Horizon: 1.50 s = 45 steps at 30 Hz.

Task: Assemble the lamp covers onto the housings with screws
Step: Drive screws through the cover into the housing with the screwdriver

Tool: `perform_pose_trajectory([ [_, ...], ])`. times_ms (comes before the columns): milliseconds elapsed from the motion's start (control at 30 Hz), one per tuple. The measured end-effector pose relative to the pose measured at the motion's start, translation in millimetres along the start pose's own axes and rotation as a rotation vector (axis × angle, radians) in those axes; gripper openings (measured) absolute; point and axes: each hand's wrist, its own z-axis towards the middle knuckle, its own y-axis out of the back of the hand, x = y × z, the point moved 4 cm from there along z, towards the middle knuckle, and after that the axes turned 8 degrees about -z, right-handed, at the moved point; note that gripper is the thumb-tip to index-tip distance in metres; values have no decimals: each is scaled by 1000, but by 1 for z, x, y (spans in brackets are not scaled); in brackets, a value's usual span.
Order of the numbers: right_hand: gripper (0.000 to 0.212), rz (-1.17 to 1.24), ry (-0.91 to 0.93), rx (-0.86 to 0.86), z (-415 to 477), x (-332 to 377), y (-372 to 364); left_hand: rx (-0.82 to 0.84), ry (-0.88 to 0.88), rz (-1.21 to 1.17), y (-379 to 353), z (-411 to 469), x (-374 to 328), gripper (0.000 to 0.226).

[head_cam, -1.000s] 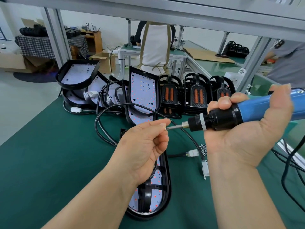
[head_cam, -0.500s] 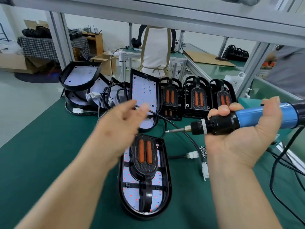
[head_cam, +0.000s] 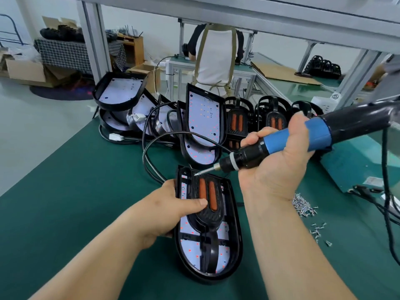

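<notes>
Nearest the camera, a black housing (head_cam: 236, 234) lies flat on the green counter (head_cam: 75, 202), rounded end toward the person, its pale LED board showing inside. The cover (head_cam: 211, 215), a black frame with two orange strips, sits in its upper half. The left hand (head_cam: 171, 210) grips the housing by its left edge, with the thumb laid across the cover to pin it down. Just above, the bit of the screwdriver (head_cam: 298, 139) slants down to the cover's top left corner, touching or nearly touching it. Whether a screw rides on the tip is too small to tell. The right hand (head_cam: 278, 169) is wrapped round the tool's blue and black barrel. The step in hand looks like driving a screw at that corner. The next move calls for bringing the bit more upright and square over the hole, pressing down while the left hand keeps the cover from shifting, then going on to the other fixing points. Loose screws (head_cam: 303, 205) lie heaped just right of the right wrist, with a few scattered nearer. A black cable (head_cam: 149, 152) loops behind the housing. Farther back, a stack of open housings (head_cam: 205, 120) leans against the finished lamps (head_cam: 237, 124). A blue box (head_cam: 355, 167) stands at right. Beyond the counter, a person in an apron (head_cam: 214, 57) works at another bench.
</notes>
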Motion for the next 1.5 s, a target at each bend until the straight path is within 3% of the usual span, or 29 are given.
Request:
perform_pose_trajectory([
  [167,26,-103,36,90,-5,-16,-8,-18,-19,-70,0,4,5,40],
  [500,25,-205,55,149,-11,-25,-14,-45,-23,-119,1,6,7,44],
  [600,22,-224,79,168,-12,-24,-16,-36,-32,-122,0,5,6,56],
  [933,39,-283,159,280,-17,-24,-27,-33,-47,-113,-1,6,6,59],
  [1233,35,-339,243,452,-34,-23,-37,-49,-64,-90,-1,4,4,65],
  [1367,30,-336,324,457,-46,-21,-33,-46,-81,-78,-2,4,2,63],
  [1500,33,-318,286,417,-41,-21,-35,-60,-89,-82,-2,3,3,55],
])
